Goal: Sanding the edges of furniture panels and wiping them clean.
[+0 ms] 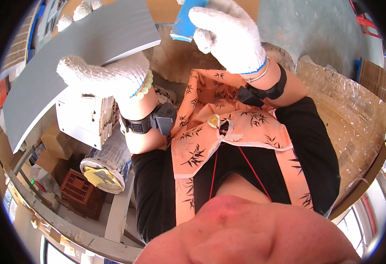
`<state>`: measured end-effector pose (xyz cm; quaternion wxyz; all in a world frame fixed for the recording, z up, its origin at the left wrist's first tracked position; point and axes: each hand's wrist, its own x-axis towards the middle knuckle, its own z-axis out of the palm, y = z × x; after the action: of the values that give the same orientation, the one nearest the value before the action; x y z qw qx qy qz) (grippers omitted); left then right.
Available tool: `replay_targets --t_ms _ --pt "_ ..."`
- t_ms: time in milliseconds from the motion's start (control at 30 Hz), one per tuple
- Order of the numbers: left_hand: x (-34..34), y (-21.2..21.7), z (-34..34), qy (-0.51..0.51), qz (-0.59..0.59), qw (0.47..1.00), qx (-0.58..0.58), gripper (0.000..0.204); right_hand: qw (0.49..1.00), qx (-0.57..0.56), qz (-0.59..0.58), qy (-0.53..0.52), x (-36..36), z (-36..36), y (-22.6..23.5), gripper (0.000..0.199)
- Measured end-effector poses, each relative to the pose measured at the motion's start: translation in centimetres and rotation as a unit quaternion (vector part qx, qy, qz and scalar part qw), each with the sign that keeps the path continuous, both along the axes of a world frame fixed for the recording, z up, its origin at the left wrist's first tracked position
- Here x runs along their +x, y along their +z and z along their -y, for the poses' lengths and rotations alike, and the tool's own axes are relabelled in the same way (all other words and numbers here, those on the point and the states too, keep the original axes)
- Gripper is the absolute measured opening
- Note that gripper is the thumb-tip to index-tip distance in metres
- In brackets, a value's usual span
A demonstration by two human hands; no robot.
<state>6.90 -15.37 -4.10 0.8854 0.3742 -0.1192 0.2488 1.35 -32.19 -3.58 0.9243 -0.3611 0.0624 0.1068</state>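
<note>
A wide grey panel (91, 33) with a pale edge stretches across the upper left. My left hand (107, 77), in a white knitted glove, is closed over its near edge; the fingers beneath are hidden. To the right, my right hand (230, 35), gloved the same way, grips a flat blue block (187, 22) with a whitish worn edge. The block is apart from the panel's right corner, and its upper end runs behind the glove. At the panel's far side are white-gloved fingers (80, 11), seemingly another person's.
Below the panel stand a stack of white boards (89, 116), a wrapped roll (107, 169) with a yellow patch on its end, and a reddish-brown crate (78, 187). A worn cardboard sheet (345, 119) lies on my right. A metal frame rail (65, 224) curves along the lower left.
</note>
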Motion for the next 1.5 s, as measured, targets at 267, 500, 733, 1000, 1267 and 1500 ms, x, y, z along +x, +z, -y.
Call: replay_targets --t_ms 267,500,733,1000,1267,1500 --pt "0.0 -0.1 0.5 0.007 -0.013 1.0 0.008 0.063 0.998 -0.052 -0.006 0.021 0.1 0.3 0.7 0.032" --pt "-1.0 0.4 1.0 0.048 -0.051 0.997 0.041 0.068 0.998 -0.047 -0.005 0.029 0.1 0.3 0.5 0.033" --pt "-1.2 0.1 0.6 0.114 -0.118 0.984 0.073 0.065 0.998 -0.049 -0.002 0.027 0.0 0.0 0.5 0.034" --pt "-0.1 -0.1 0.6 0.049 0.009 0.995 0.085 0.063 0.998 -0.053 -0.008 0.03 0.1 0.0 0.6 0.035" --pt "-0.5 0.3 1.1 0.064 -0.033 0.996 0.058 0.063 0.998 -0.056 0.003 0.028 0.2 0.1 0.2 0.035" --pt "-0.3 0.1 0.6 0.031 -0.017 0.998 0.052 0.062 0.995 -0.09 0.014 0.039 0.2 0.2 0.4 0.036"
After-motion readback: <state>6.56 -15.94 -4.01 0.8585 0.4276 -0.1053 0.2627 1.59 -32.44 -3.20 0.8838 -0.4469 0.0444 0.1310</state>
